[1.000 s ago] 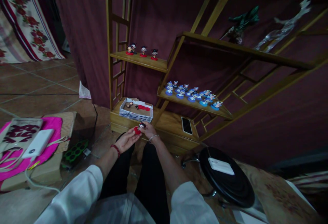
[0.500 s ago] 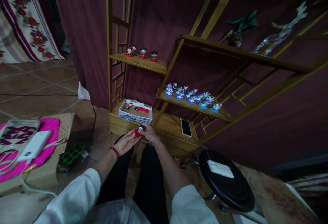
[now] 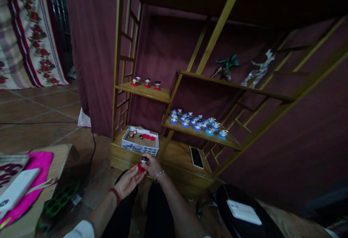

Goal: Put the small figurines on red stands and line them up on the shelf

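Observation:
Both my hands hold a small figurine (image 3: 144,161) with a dark-haired head and a round red base (image 3: 140,167), just in front of the shelf unit. My left hand (image 3: 127,183) pinches the red base from below with thumb and fingers. My right hand (image 3: 153,167) grips the figurine's upper part from the right. Just beyond the hands, a white patterned box (image 3: 139,148) stands on the low shelf. In it lie several loose dark-haired figurines (image 3: 133,134) and red bases (image 3: 148,137).
Several dark-haired figurines (image 3: 147,82) stand on the upper left shelf. Blue-and-white figurines (image 3: 198,125) crowd the middle shelf. A phone (image 3: 196,157) lies on the low shelf. A deer ornament (image 3: 259,69) stands higher up. At right is a black stool (image 3: 239,198); at left, a pink cloth (image 3: 43,161).
My view has tilted upward, so the shelves and hands sit lower in the picture. Both hands keep hold of the figurine and its red base.

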A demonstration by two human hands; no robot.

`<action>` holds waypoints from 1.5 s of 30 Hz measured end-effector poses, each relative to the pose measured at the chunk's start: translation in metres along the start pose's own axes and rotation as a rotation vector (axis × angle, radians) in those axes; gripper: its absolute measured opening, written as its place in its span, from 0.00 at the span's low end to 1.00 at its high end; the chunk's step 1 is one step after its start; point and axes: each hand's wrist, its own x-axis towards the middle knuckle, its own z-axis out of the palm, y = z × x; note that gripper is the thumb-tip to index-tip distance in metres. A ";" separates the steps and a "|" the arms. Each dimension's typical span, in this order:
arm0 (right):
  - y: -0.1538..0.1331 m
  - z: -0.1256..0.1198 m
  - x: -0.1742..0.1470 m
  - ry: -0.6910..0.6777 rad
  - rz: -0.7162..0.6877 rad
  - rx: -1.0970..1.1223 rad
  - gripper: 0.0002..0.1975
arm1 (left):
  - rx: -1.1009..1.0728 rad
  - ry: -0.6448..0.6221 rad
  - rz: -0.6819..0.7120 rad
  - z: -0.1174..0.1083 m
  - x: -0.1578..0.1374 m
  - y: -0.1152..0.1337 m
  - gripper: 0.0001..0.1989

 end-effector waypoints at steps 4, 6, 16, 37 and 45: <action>-0.014 -0.002 -0.004 -0.016 0.022 0.013 0.16 | -0.016 0.032 -0.006 0.003 -0.002 -0.001 0.06; -0.019 -0.002 -0.006 -0.026 0.042 0.014 0.16 | -0.024 0.059 -0.009 0.005 -0.004 0.000 0.05; -0.022 -0.005 -0.008 -0.010 0.035 -0.006 0.15 | -0.077 0.102 -0.001 0.012 -0.006 -0.003 0.04; -0.116 -0.072 0.026 -0.049 -0.167 -0.069 0.15 | 0.018 -0.001 0.092 0.088 0.006 0.061 0.04; -0.151 -0.096 0.040 -0.011 -0.227 -0.189 0.15 | 0.027 -0.129 0.147 0.115 0.010 0.090 0.08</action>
